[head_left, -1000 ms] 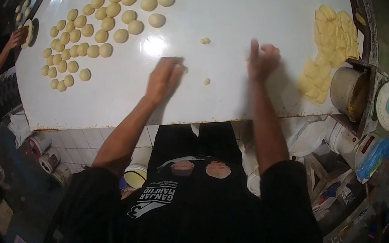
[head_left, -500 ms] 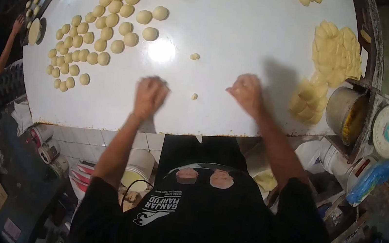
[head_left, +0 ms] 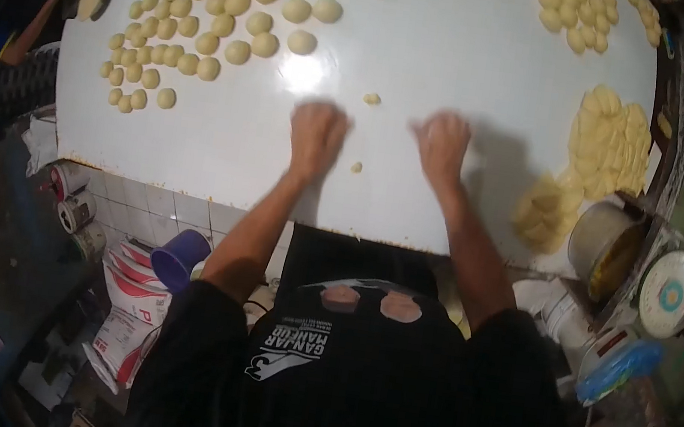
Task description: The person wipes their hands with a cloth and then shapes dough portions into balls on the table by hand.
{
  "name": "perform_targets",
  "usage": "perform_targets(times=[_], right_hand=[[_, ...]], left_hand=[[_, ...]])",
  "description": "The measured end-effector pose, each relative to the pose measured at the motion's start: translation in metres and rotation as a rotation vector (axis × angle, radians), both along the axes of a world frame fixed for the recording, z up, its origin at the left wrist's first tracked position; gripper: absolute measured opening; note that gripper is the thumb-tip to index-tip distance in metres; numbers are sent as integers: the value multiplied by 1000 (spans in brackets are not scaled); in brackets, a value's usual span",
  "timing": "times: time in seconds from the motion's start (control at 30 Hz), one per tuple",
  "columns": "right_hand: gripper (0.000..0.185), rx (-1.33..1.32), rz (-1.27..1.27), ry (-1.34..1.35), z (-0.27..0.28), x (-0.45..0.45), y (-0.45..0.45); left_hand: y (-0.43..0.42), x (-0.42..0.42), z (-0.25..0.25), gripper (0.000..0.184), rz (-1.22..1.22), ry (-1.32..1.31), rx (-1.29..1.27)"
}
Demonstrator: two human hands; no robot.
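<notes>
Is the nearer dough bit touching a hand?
No, the dough bit lies on the table, apart from the left hand and right hand.

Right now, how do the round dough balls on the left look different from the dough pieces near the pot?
The dough balls are plump and round, while the dough pieces look flatter and longer. Some dough balls touch and others sit apart; the dough pieces are packed tightly together. Both are yellowish and lie on the white table.

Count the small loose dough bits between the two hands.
2: the nearer bit lies toward the body, the farther bit beyond it. Others may be hidden under the left hand or right hand.
</notes>
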State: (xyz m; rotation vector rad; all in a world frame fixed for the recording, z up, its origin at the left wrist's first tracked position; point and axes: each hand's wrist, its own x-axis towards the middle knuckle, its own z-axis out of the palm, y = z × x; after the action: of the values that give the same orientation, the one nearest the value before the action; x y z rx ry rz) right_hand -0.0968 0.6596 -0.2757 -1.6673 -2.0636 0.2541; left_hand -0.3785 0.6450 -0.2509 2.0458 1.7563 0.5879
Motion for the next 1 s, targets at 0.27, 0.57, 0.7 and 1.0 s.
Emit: perform_targets(times=[0.27,0.57,0.7,1.0], right_hand=[[26,-51,-141,7,-3,17,18],[52,-645,-303,572,128,-41,84],[53,-185,-51,314,85,-122,180],[32,-446,-334,847,93,-75,142]], left_hand=[[31,-17,0,14,205,-3,122],[28,-71,0,28,59,-33,58],[-20,-110,-7,32,-194,-65,69],[56,52,30,52,-449,-464,-48]])
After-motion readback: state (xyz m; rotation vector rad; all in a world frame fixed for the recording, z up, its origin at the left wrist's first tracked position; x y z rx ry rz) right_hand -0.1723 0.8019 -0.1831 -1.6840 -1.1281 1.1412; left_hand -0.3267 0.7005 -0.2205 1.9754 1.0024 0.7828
